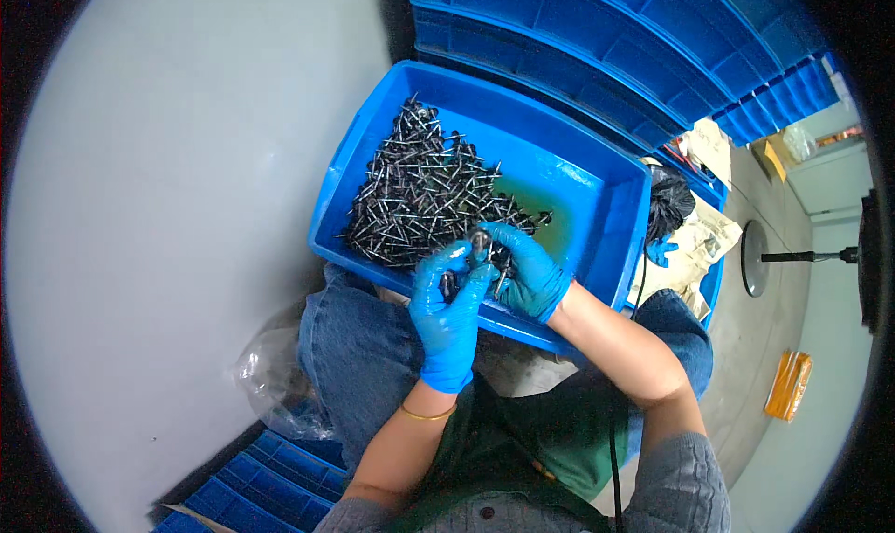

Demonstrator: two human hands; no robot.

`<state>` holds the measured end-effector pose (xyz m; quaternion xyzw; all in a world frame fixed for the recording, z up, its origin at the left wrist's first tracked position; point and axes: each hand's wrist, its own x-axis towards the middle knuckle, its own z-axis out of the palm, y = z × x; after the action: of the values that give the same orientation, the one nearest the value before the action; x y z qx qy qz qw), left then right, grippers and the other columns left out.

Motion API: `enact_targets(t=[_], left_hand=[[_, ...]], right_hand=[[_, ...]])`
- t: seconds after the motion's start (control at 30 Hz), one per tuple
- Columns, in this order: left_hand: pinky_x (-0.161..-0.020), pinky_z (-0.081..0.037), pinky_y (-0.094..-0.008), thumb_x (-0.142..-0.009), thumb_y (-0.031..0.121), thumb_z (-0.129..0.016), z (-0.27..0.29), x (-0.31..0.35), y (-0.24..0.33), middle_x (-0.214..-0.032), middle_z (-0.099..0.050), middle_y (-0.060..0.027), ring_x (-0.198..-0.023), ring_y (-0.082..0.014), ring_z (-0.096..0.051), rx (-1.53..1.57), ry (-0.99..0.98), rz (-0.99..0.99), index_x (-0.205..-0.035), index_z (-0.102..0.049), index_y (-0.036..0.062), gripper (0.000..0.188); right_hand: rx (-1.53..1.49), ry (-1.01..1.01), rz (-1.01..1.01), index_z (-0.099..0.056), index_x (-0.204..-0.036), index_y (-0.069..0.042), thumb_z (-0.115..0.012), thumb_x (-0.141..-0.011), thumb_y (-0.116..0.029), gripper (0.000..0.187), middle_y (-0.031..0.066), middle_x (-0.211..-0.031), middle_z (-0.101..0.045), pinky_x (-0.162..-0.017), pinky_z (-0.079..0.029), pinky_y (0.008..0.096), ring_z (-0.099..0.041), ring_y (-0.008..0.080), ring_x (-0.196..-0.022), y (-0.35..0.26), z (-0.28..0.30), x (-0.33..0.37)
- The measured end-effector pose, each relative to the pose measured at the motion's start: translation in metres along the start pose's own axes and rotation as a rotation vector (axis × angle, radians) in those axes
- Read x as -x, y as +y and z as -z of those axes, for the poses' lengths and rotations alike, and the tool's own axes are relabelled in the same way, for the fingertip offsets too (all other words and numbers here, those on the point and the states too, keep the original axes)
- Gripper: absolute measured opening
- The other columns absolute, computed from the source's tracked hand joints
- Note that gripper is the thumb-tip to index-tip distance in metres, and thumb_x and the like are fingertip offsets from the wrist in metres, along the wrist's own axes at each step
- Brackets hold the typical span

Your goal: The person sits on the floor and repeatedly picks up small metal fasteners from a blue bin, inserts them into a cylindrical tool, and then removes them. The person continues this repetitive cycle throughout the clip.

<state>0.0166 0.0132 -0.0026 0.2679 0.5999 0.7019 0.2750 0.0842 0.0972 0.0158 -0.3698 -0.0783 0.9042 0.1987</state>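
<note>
The pins (410,193) are shiny, perhaps oily metal, the bin (550,146) glossy plastic, the jeans (350,337) matt cloth.

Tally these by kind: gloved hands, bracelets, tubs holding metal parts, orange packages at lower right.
Gloved hands: 2
Gold bracelet: 1
Blue tub holding metal parts: 1
Orange package: 1
Total: 5
The metal parts overlap too much to count, so they are left out.
</note>
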Motion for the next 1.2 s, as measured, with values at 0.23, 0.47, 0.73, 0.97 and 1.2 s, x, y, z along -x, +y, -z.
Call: enact_targets(t=[0.23,0.47,0.73,0.97,1.2], left_hand=[[-0.048,-0.034,-0.0166,-0.078,0.008,-0.05,0.008,-0.005,0.012,-0.074,-0.049,-0.0006,-0.058,-0.0052,-0.043,0.31,-0.086,0.449,-0.09,-0.052,0.0028,0.014],[-0.06,-0.04,-0.0195,-0.08,0.014,-0.044,0.006,0.004,0.003,-0.082,-0.05,-0.0054,-0.07,-0.0115,-0.047,0.791,-0.223,0.689,-0.093,-0.051,0.0032,0.018],[-0.033,-0.025,-0.0158,-0.08,0.019,-0.044,0.009,0.003,0.014,-0.059,-0.039,0.0003,-0.047,-0.0052,-0.035,1.04,-0.305,0.993,-0.088,-0.048,0.004,0.018],[-0.033,-0.025,-0.0209,-0.08,0.019,-0.043,0.006,0.001,0.014,-0.055,-0.038,-0.0018,-0.043,-0.0089,-0.034,0.975,-0.236,1.127,-0.077,-0.047,0.0066,0.013],[-0.036,-0.026,-0.0195,-0.08,0.016,-0.043,0.003,0.004,0.013,-0.06,-0.04,-0.0005,-0.047,-0.0077,-0.035,0.993,-0.219,1.086,-0.08,-0.047,0.0077,0.009]], right_hand=[[0.691,0.085,0.542,-0.053,-0.092,-0.002,-0.053,-0.077,-0.011,0.018,0.0013,-0.068,-0.054,-0.047,-0.04,0.0176,-0.048,0.0044,-0.054,0.007,0.008,0.019],[0.813,-0.102,0.517,-0.054,-0.094,-0.002,-0.056,-0.074,-0.009,0.022,0.0034,-0.078,-0.056,-0.054,-0.043,0.0189,-0.051,0.0062,-0.061,0.003,-0.012,0.05],[0.896,-0.218,0.452,-0.057,-0.09,-0.002,-0.054,-0.075,-0.011,0.017,0.0034,-0.076,-0.057,-0.055,-0.042,0.0176,-0.05,0.0053,-0.059,-0.014,-0.003,0.058],[0.854,-0.134,0.324,-0.059,-0.084,-0.002,-0.054,-0.076,-0.012,0.014,0.0011,-0.07,-0.056,-0.054,-0.041,0.018,-0.049,0.0041,-0.061,-0.018,0.003,0.047],[0.766,-0.146,0.202,-0.058,-0.086,-0.002,-0.055,-0.075,-0.015,0.017,0.0016,-0.075,-0.057,-0.061,-0.042,0.0195,-0.051,0.0063,-0.068,-0.023,0.006,0.046]])
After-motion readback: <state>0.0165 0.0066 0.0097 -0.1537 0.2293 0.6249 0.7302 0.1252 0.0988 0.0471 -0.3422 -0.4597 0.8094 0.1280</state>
